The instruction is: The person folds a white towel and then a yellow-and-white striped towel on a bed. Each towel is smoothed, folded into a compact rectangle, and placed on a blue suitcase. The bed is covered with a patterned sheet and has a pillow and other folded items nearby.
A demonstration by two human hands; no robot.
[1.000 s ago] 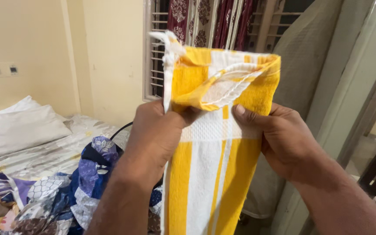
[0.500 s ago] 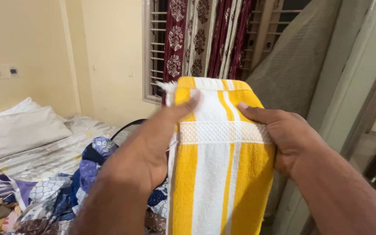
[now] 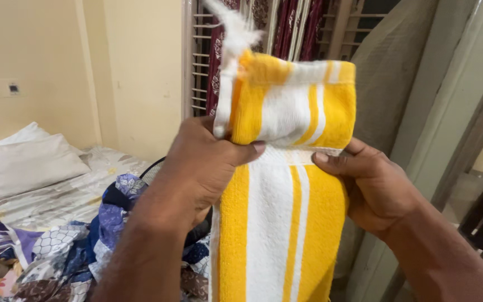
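Here, in the head view, both your hands are closed on a yellow-and-white striped terry towel (image 3: 278, 223), held up in front of you at chest height. Your left hand (image 3: 202, 165) pinches its left edge between thumb and fingers, just under the folded-over top; your right hand (image 3: 373, 190) grips the right edge, thumb across the front. The top part stands up above your hands, with a white fringe at its corner, and the rest hangs straight down. It looks soft, light and limp, so it will likely sag wherever it is unsupported; the edges and corners seem the best hold. Below to the left, a heap of blue and purple patterned clothes (image 3: 85, 246) lies on the bed (image 3: 57, 201), near a white pillow (image 3: 23, 165).
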